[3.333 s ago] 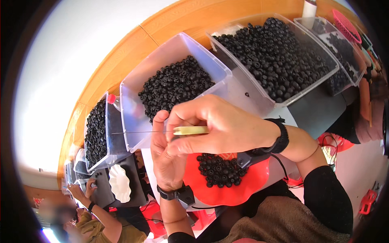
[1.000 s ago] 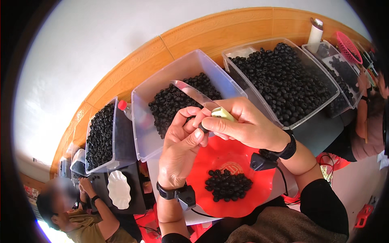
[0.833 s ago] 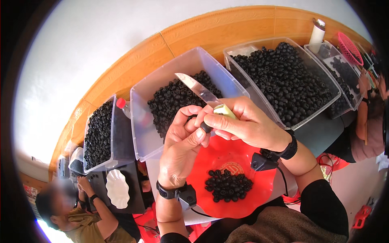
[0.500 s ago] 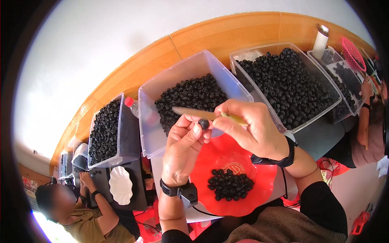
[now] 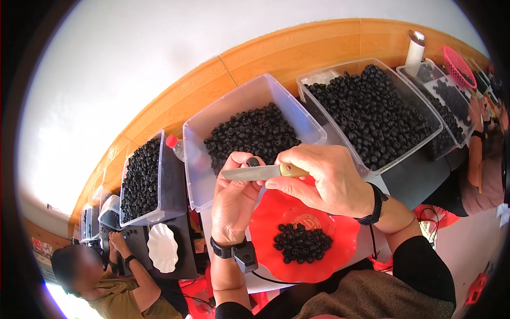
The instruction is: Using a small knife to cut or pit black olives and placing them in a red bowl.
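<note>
White wall (image 5: 122,58) and orange panelling (image 5: 297,40) curve behind a clear bin (image 5: 255,90) of black beads (image 5: 249,133); nearer sits a red scalloped plate (image 5: 340,250). Above its edge, the right hand (image 5: 332,175) is closed around the handle of a knife (image 5: 265,171). The curled left hand (image 5: 236,199) pinches one small bead (image 5: 253,161) beside the blade; whether they touch, I can't tell.

We look from the person's head, through the left of two side-by-side fisheye cameras; we face forward and steeply down, with the bare left hand (image 5: 234,204) and bare right hand (image 5: 332,175) near us at mid-view; below them sits the red, scalloped, round dish (image 5: 263,234); farther off, our lens bows the orange-brown, patterned wall band (image 5: 297,42) into an arc.
</note>
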`<state>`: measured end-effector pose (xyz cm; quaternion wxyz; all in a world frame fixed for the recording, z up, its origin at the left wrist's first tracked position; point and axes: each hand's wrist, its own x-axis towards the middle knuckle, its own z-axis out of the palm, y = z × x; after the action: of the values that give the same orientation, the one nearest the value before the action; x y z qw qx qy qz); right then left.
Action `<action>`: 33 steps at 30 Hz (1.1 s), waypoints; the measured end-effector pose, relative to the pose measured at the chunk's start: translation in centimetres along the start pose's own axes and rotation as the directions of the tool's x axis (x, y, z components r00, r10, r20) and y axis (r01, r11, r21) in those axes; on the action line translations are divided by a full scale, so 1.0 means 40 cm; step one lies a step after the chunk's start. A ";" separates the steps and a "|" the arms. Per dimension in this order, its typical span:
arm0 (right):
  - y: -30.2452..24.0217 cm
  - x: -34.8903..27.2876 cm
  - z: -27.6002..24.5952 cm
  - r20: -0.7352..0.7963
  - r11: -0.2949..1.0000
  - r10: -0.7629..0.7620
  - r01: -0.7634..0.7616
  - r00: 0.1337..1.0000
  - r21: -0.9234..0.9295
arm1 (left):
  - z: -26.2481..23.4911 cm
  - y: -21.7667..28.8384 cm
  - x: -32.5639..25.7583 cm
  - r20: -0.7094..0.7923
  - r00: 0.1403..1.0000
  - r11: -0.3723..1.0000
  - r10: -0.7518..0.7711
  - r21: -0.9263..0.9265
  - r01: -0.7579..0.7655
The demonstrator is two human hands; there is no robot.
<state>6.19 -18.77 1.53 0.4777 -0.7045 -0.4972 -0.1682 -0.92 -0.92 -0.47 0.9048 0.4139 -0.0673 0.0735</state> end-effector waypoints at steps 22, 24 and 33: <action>-0.006 0.005 0.011 -0.032 0.973 0.194 -0.188 0.981 0.134 | 0.022 0.035 -0.009 -0.108 0.993 0.999 0.051 0.023 -0.049; -0.013 0.001 0.016 -0.020 0.994 0.019 -0.017 1.000 0.104 | -0.003 0.033 -0.010 -0.012 0.999 0.999 0.031 -0.016 -0.031; -0.012 -0.003 0.024 -0.074 0.999 -0.039 0.037 0.996 -0.031 | 0.000 0.023 -0.008 -0.013 1.000 1.000 0.023 0.008 -0.023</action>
<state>5.48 -18.01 1.20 0.4820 -0.6951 -0.4898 -0.2111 -1.42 -0.36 0.16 0.9027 0.4163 -0.0659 0.0868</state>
